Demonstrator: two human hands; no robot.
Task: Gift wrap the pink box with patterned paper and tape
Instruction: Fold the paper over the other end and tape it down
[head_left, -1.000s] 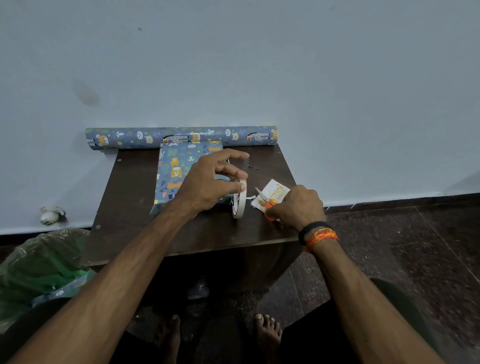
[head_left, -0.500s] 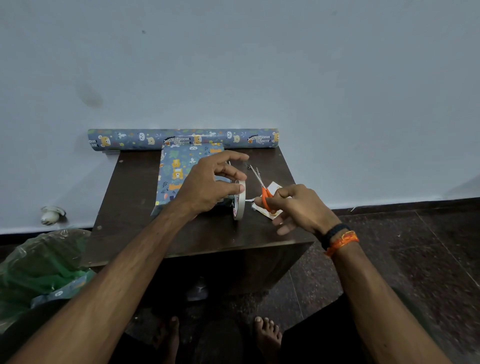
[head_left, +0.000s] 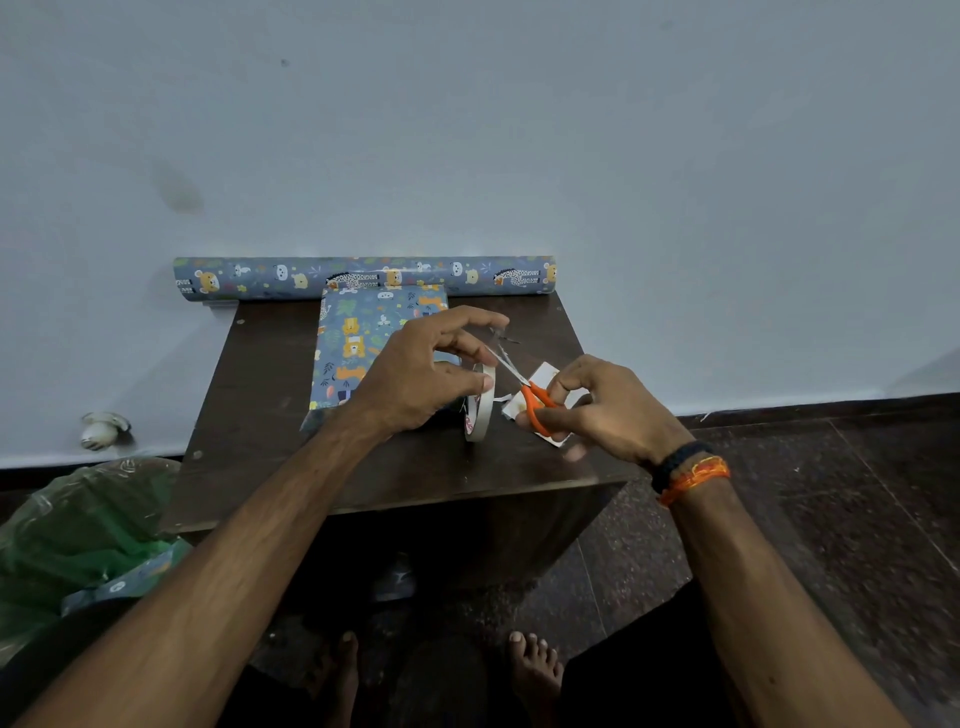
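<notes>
- Your right hand (head_left: 605, 410) had lifted the scissors (head_left: 524, 387) off the card (head_left: 540, 410) since a second before, blades now reaching toward your left hand (head_left: 421, 376).
- Around you stood the table (head_left: 270, 415), a paper roll (head_left: 363, 276) at its back edge against the wall, and a green bag (head_left: 78, 540) on your left.
- The card's print was too small to read.
- Your left thumb pinned the tape roll (head_left: 480, 402) upright; forefinger and middle finger were spread above it.
- Your right fingers curled through the orange handles.
- The wrapped box (head_left: 363, 343) lay just behind your left hand.
</notes>
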